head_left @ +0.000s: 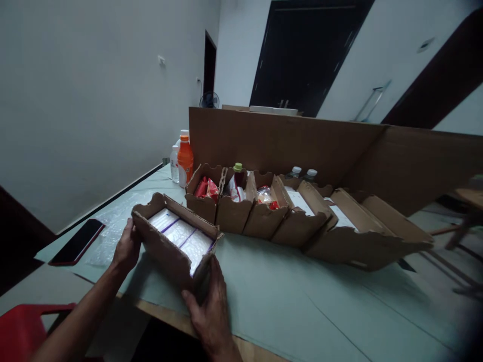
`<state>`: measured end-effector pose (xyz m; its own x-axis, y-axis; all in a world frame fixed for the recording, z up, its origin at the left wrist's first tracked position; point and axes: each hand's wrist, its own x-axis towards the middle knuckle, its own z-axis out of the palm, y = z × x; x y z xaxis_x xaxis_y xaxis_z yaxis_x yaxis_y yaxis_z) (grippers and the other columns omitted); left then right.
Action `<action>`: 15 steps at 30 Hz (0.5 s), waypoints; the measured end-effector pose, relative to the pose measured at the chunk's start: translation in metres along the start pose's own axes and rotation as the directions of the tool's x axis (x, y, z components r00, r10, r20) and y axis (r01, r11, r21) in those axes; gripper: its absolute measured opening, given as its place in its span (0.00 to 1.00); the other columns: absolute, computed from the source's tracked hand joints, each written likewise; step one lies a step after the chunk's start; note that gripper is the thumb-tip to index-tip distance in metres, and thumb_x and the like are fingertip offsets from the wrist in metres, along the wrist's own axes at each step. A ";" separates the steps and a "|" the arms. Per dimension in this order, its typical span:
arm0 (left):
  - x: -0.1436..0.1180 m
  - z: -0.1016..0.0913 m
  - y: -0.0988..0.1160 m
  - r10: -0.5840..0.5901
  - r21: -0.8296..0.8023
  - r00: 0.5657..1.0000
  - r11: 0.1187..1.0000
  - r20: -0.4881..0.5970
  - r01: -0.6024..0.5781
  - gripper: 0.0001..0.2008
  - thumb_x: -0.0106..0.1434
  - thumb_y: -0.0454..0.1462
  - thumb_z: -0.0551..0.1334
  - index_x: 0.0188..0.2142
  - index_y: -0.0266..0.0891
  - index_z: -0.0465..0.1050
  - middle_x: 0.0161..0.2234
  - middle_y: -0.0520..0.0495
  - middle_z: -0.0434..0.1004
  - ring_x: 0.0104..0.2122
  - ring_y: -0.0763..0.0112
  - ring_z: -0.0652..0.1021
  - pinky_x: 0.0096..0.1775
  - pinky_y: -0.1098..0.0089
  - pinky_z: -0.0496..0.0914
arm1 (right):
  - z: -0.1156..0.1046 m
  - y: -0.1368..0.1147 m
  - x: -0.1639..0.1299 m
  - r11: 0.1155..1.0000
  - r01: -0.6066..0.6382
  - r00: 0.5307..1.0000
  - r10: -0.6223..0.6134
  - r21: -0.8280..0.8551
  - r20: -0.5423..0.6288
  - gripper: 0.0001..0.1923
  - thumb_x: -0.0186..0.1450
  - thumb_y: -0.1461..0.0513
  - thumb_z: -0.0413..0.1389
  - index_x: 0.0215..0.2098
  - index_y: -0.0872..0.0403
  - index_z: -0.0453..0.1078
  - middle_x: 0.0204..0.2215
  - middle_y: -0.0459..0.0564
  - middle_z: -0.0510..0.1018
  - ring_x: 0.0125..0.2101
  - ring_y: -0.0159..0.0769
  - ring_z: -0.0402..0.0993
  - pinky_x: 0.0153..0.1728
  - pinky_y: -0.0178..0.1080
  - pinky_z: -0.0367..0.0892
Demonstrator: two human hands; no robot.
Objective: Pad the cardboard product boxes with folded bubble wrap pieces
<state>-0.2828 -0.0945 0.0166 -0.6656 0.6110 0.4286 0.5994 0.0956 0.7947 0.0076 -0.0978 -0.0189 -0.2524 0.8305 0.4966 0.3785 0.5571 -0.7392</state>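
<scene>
Near the edge of the surface [271,286], the left hand [127,247] and right hand [212,311] hold the cardboard box [162,254], fingers half-curled round its ends; uneven grip could spill the white packs [177,233].

Your shot's pretty dim, smeary toward the right (lower corner's dark too), with light glinting off the packs [178,233].
</scene>
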 end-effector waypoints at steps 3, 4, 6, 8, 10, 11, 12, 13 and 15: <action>-0.030 0.015 -0.003 -0.042 0.011 0.998 0.999 -0.039 0.042 0.24 0.67 0.52 0.55 0.58 0.47 0.70 0.53 0.42 0.77 0.58 0.47 0.73 0.57 0.50 0.70 | -0.009 -0.004 0.012 0.996 -0.068 0.996 0.070 0.054 -0.049 0.48 0.60 0.53 0.64 0.72 0.49 0.47 0.65 0.59 0.64 0.62 0.56 0.64 0.58 0.56 0.66; -0.041 0.022 -0.001 -0.035 -0.020 0.999 0.999 -0.031 0.034 0.26 0.68 0.52 0.54 0.60 0.46 0.68 0.55 0.43 0.76 0.61 0.48 0.71 0.60 0.50 0.68 | -0.018 -0.003 0.019 0.990 -0.111 0.992 0.116 0.088 -0.049 0.46 0.60 0.52 0.63 0.71 0.49 0.49 0.64 0.59 0.66 0.60 0.54 0.67 0.57 0.54 0.67; -0.062 0.043 0.007 0.005 -0.126 1.000 0.992 0.017 -0.003 0.29 0.69 0.53 0.52 0.65 0.46 0.62 0.60 0.43 0.72 0.64 0.51 0.68 0.64 0.51 0.63 | -0.041 0.002 0.034 0.965 -0.214 0.974 0.222 0.154 -0.041 0.42 0.60 0.51 0.63 0.68 0.52 0.55 0.58 0.59 0.73 0.55 0.51 0.73 0.53 0.50 0.71; -0.080 0.070 0.024 0.050 -0.231 0.996 0.972 0.078 -0.031 0.32 0.69 0.54 0.51 0.68 0.46 0.58 0.63 0.46 0.69 0.65 0.54 0.66 0.67 0.53 0.58 | -0.069 0.013 0.050 0.935 -0.301 0.946 0.318 0.188 -0.064 0.39 0.58 0.50 0.63 0.64 0.56 0.61 0.51 0.60 0.78 0.49 0.50 0.77 0.48 0.47 0.74; -0.091 0.101 0.049 0.041 -0.341 0.989 0.940 0.142 0.010 0.32 0.69 0.55 0.50 0.68 0.47 0.56 0.65 0.48 0.66 0.67 0.56 0.63 0.69 0.56 0.56 | -0.098 0.029 0.063 0.918 -0.350 0.919 0.375 0.185 -0.124 0.40 0.55 0.48 0.64 0.60 0.58 0.65 0.47 0.60 0.80 0.46 0.50 0.78 0.45 0.47 0.75; -0.094 0.115 0.065 0.019 -0.415 0.982 0.908 0.189 0.062 0.32 0.70 0.56 0.48 0.69 0.47 0.56 0.66 0.50 0.64 0.68 0.58 0.61 0.69 0.57 0.55 | -0.113 0.039 0.069 0.912 -0.369 0.906 0.396 0.182 -0.151 0.40 0.53 0.47 0.65 0.58 0.58 0.66 0.46 0.60 0.81 0.45 0.51 0.78 0.44 0.47 0.75; -0.097 0.128 0.081 -0.001 -0.498 0.969 0.858 0.245 0.127 0.32 0.71 0.56 0.46 0.69 0.47 0.55 0.67 0.50 0.63 0.69 0.59 0.59 0.69 0.58 0.54 | -0.128 0.049 0.073 0.906 -0.383 0.896 0.412 0.182 -0.168 0.39 0.51 0.46 0.65 0.55 0.59 0.68 0.44 0.60 0.81 0.44 0.51 0.79 0.44 0.47 0.75; -0.099 0.139 0.096 -0.005 -0.570 0.951 0.799 0.310 0.190 0.32 0.71 0.56 0.45 0.69 0.46 0.55 0.68 0.51 0.61 0.69 0.60 0.58 0.69 0.58 0.53 | -0.143 0.060 0.077 0.899 -0.400 0.887 0.429 0.179 -0.171 0.37 0.50 0.46 0.66 0.52 0.58 0.70 0.43 0.60 0.82 0.43 0.51 0.79 0.43 0.47 0.75; -0.103 0.155 0.121 0.036 -0.651 0.903 0.705 0.429 0.281 0.32 0.72 0.56 0.45 0.69 0.45 0.56 0.70 0.49 0.58 0.70 0.61 0.56 0.70 0.59 0.52 | -0.169 0.079 0.081 0.884 -0.438 0.874 0.462 0.165 -0.155 0.33 0.48 0.46 0.66 0.46 0.57 0.72 0.40 0.59 0.83 0.41 0.51 0.80 0.40 0.46 0.75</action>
<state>-0.0728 -0.0237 0.0024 -0.3890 0.8918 0.2311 -0.0538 -0.2724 0.9607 0.1674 0.0128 0.0397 0.0919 0.9823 0.1629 0.2986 0.1289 -0.9456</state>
